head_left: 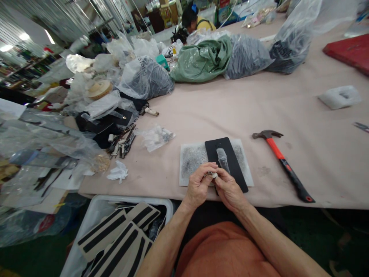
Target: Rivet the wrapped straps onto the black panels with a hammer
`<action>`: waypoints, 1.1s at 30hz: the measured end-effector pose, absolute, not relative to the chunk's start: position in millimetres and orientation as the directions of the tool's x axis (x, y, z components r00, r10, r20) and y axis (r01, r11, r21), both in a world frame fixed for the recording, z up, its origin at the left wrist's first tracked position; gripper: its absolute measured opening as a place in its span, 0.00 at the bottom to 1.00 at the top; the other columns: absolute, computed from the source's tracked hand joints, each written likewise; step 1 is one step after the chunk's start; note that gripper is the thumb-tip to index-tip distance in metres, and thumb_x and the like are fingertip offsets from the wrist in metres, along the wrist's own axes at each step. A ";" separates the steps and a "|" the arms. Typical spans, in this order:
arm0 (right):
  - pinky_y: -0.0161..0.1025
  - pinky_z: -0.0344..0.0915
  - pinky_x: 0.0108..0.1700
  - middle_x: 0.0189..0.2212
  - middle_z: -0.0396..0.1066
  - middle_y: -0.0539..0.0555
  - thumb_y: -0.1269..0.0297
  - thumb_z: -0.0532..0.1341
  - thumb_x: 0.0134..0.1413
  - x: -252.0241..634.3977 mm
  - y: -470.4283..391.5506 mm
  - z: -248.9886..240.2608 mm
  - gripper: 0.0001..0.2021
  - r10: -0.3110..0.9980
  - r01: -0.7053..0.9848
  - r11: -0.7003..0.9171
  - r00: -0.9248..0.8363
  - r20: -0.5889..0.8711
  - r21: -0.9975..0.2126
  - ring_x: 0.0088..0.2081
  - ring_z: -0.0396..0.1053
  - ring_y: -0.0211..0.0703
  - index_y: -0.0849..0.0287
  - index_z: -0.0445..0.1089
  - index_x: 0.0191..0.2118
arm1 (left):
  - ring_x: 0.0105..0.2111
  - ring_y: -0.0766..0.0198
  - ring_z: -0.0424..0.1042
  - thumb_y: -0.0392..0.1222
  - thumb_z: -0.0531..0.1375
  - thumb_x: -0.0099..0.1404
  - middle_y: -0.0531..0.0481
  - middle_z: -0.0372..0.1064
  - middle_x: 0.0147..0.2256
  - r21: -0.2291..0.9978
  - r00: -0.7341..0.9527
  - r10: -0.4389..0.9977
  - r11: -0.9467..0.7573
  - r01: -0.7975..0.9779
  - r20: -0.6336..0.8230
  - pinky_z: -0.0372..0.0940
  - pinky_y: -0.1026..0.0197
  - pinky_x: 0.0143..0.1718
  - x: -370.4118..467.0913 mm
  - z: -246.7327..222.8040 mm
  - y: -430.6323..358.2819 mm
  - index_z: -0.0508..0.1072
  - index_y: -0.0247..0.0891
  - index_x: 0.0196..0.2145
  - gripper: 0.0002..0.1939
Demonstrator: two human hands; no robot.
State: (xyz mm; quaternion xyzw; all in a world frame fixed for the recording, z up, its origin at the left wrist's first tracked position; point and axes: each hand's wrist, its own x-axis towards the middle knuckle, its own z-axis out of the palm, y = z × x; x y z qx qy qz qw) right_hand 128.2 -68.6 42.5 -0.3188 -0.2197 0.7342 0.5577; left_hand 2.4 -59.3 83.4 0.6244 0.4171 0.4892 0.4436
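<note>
Orange-brown cloth covers the person's torso at the bottom edge, with 2 bare forearms reaching forward from either side of it. Both hands meet above the near edge of a table covered in pale pinkish material. The left hand is curled nearly closed, its thumb and fingertips pinching a small metal-and-white piece; the right hand, also curled, grips the same piece from the other side. Their fingers hide much of it.

Just beyond and partly under the hands lies a black panel, askew on a speckled pale slab. On the panel sits an elongated piece in clear wrapping. To the right, well apart from the hands, a claw hammer with an orange-and-black handle lies flat, its head away from the person.

Below the table edge, on the left, a white plastic bin holds beige panels with black stripes. On the table's left side are 1 crumpled white scrap and 1 small clear bag. Farther back stand a green bag and a dark-filled clear bag; beyond them, a co-worker in yellow bends forward.
</note>
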 end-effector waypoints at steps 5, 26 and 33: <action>0.38 0.62 0.57 0.44 0.75 0.48 0.54 0.75 0.43 128.3 -69.6 40.3 0.16 0.954 -0.712 -0.295 -0.185 -0.235 -0.638 0.46 0.68 0.40 0.48 0.79 0.40 | 0.54 0.57 0.70 0.40 0.57 0.71 0.46 0.72 0.51 0.977 0.179 0.960 -0.215 -0.011 0.213 0.62 0.53 0.60 4.1 80.6 -61.3 0.77 0.41 0.44 0.10; 0.40 0.59 0.56 0.42 0.76 0.47 0.53 0.75 0.43 123.3 -79.6 32.1 0.18 0.943 -0.686 -0.333 -0.231 -0.240 -0.647 0.46 0.68 0.41 0.50 0.79 0.42 | 0.46 0.59 0.71 0.46 0.49 0.73 0.45 0.75 0.43 0.937 -0.075 0.996 -0.062 -0.343 0.039 0.62 0.57 0.51 17.5 68.9 -70.3 0.81 0.39 0.33 0.22; 0.38 0.60 0.55 0.43 0.76 0.48 0.54 0.76 0.43 120.8 -82.1 30.2 0.18 0.934 -0.680 -0.354 -0.224 -0.277 -0.642 0.46 0.68 0.40 0.51 0.79 0.41 | 0.46 0.58 0.71 0.44 0.52 0.71 0.46 0.75 0.44 0.949 -0.054 0.997 -0.068 -0.307 0.054 0.62 0.57 0.51 11.3 63.5 -74.2 0.80 0.39 0.35 0.17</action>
